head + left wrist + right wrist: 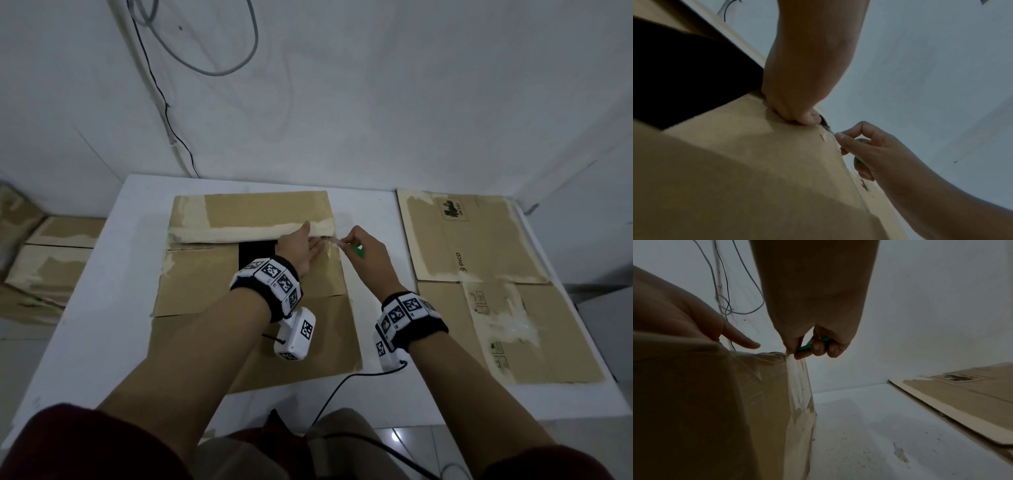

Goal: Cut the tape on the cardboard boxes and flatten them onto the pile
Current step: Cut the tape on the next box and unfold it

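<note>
At the counter's (113, 291) centre, the left hand (301, 250) presses flat on a half-opened box (205, 281) while the right hand (363, 250) grips a green cutter (358, 251) at its taped edge; one flattened box (479, 274) lies at three o'clock, and more wait at nine o'clock.

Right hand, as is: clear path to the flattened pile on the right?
Probably yes. The right hand grips a green cutter at the box corner; only bare table lies between it and the pile.
</note>
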`<action>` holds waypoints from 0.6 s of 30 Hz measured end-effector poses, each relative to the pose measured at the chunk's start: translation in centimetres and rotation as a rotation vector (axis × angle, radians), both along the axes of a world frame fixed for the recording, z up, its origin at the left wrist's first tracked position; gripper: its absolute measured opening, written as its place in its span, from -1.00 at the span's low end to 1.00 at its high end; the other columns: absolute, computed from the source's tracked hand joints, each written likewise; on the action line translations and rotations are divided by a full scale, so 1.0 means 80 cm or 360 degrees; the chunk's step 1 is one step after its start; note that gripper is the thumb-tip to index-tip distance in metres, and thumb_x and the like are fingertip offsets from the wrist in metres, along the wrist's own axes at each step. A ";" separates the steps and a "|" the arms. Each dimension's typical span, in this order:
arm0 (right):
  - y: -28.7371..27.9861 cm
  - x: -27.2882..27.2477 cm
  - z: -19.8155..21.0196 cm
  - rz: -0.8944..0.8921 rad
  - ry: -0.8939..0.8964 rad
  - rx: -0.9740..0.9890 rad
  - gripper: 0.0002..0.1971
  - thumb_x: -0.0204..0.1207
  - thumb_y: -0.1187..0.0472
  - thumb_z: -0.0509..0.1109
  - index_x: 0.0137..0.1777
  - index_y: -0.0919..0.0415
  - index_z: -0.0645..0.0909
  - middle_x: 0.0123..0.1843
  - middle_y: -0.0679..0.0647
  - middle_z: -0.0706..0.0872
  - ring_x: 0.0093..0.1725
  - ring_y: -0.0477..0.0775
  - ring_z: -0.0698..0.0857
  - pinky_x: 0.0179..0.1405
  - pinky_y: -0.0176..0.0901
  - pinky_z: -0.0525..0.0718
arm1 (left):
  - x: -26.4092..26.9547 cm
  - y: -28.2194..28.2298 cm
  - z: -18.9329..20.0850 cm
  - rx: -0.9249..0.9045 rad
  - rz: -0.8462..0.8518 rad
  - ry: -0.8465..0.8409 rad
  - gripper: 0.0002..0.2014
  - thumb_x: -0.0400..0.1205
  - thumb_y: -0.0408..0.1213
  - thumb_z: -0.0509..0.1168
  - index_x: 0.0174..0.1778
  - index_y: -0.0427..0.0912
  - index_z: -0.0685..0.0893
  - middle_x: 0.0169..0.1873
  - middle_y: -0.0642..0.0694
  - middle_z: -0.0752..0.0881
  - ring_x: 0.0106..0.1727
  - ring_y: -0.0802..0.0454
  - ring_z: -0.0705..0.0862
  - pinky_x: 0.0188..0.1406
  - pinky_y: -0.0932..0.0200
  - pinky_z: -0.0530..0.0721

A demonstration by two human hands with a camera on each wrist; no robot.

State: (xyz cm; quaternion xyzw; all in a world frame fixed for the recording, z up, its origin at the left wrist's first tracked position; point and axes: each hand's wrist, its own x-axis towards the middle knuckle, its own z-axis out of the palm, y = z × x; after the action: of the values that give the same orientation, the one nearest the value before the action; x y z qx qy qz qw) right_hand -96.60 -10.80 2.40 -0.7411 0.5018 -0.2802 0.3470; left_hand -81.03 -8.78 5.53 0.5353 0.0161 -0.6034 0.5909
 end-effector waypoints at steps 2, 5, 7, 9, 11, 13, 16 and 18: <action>-0.004 0.004 -0.002 -0.0006 0.0039 -0.0035 -0.75 0.67 0.06 0.34 -0.15 0.18 0.46 -0.25 -0.07 0.61 -0.22 -0.07 0.54 -0.26 -0.23 0.45 | -0.001 -0.001 -0.001 0.0003 0.0052 -0.0030 -0.92 0.72 -0.46 0.17 -0.09 -0.34 0.49 -0.22 -0.17 0.55 -0.25 0.05 0.62 -0.36 0.29 0.74; -0.008 0.004 -0.006 -0.0004 0.0084 -0.0061 -0.75 0.68 0.05 0.33 -0.16 0.16 0.45 -0.21 -0.01 0.65 -0.15 0.04 0.61 -0.21 -0.09 0.54 | -0.001 -0.003 -0.005 -0.0012 0.0015 -0.0140 -0.82 0.71 -0.54 0.12 -0.21 -0.30 0.46 -0.25 -0.18 0.54 -0.27 0.05 0.60 -0.40 0.31 0.73; -0.009 0.003 -0.005 0.0024 0.0132 -0.0095 -0.79 0.68 0.04 0.32 -0.15 0.10 0.46 -0.17 -0.04 0.67 -0.11 0.00 0.64 -0.13 -0.06 0.61 | -0.001 -0.004 -0.006 -0.0011 -0.0014 -0.0195 -0.80 0.70 -0.56 0.10 -0.23 -0.31 0.47 -0.27 -0.18 0.55 -0.27 0.04 0.60 -0.41 0.33 0.72; -0.013 0.004 -0.005 0.0036 0.0163 -0.0125 -0.81 0.68 0.05 0.31 -0.13 0.08 0.47 -0.14 -0.06 0.68 -0.08 -0.02 0.65 -0.11 -0.07 0.61 | 0.000 -0.004 -0.008 -0.0018 -0.0032 -0.0235 -0.78 0.70 -0.57 0.09 -0.26 -0.31 0.48 -0.29 -0.17 0.55 -0.28 0.04 0.60 -0.35 0.31 0.72; -0.023 0.008 -0.008 0.0012 0.0148 -0.0137 -0.80 0.70 0.08 0.29 -0.15 0.10 0.44 -0.17 -0.01 0.66 -0.12 0.01 0.63 -0.16 -0.06 0.58 | -0.001 -0.002 -0.012 -0.0022 -0.0064 -0.0278 -0.79 0.70 -0.56 0.10 -0.24 -0.35 0.51 -0.29 -0.16 0.58 -0.27 0.04 0.61 -0.20 0.25 0.71; -0.035 0.013 -0.011 -0.0011 0.0075 -0.0117 -0.80 0.70 0.16 0.27 -0.17 0.15 0.41 -0.21 0.08 0.62 -0.19 0.00 0.57 -0.22 -0.07 0.51 | -0.004 0.001 -0.013 -0.0055 -0.0110 -0.0301 -0.87 0.71 -0.52 0.11 -0.07 -0.40 0.55 -0.26 -0.16 0.61 -0.24 0.05 0.63 -0.14 0.25 0.70; -0.046 0.023 -0.011 -0.0062 -0.0124 -0.0050 -0.88 0.67 0.28 0.28 -0.11 0.24 0.48 -0.17 0.09 0.65 -0.17 -0.06 0.57 -0.17 -0.24 0.51 | -0.007 0.004 -0.009 -0.0168 -0.0074 -0.0315 -0.90 0.73 -0.47 0.14 0.09 -0.37 0.54 -0.22 -0.15 0.65 -0.22 0.08 0.67 -0.12 0.27 0.72; -0.043 0.022 -0.020 -0.0249 -0.0248 -0.0005 -0.89 0.70 0.25 0.28 -0.03 0.27 0.51 -0.13 0.07 0.68 -0.15 -0.05 0.63 -0.26 -0.45 0.50 | -0.005 0.004 -0.003 -0.0293 -0.0023 -0.0355 -0.87 0.72 -0.43 0.19 0.14 -0.37 0.55 -0.15 -0.16 0.69 -0.23 0.10 0.71 -0.15 0.27 0.76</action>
State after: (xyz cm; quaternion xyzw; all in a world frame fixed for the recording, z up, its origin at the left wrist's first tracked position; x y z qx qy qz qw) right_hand -94.81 -14.26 0.78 -0.6762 0.5293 -0.3640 0.3607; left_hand -81.39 -8.44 5.27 0.5427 -0.1091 -0.5432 0.6313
